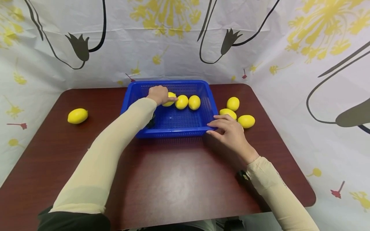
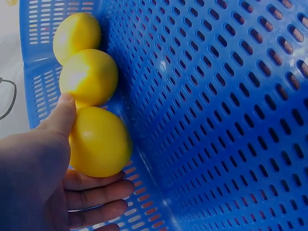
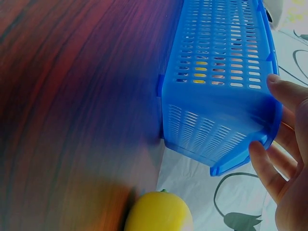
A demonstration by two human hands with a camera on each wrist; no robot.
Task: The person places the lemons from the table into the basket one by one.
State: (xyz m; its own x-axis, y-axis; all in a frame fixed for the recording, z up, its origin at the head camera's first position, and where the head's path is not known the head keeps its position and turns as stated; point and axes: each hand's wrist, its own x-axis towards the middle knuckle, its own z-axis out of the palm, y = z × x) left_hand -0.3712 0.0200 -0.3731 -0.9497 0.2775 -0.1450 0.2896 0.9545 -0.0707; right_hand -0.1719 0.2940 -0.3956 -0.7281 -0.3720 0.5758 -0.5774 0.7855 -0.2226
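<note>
A white sheet with yellow and grey flower prints hangs behind a dark red table (image 1: 173, 179). In the head view, the blue basket (image 1: 170, 131) sits at the centre of the frame, with three lemons in a row toward its back. The left hand (image 1: 159, 94) comes in over the basket's upper left and grasps the held lemon (image 1: 171, 95), the leftmost of the row. That lemon lies just right of the fingers, under the thumb; its long axis is hard to judge because the hand covers part of it. The middle lemon (image 1: 181, 102) is just right of the thumb tip, and the end lemon (image 1: 194, 102) comes next. The left hand is clearly nearer all three. The right hand (image 1: 229, 130) grips the basket's lower right corner, beside a few loose lemons (image 1: 246, 121); a lone lemon (image 1: 77, 115) lies at the left.

In the left wrist view, the held lemon is at lower left, between thumb and bent fingers. It looks smooth, plump and bright yellow, and the thumb tip reaches the middle lemon above.

In the right wrist view, the thumb and fingers straddle the basket's corner at right; one lemon shows at the bottom.
</note>
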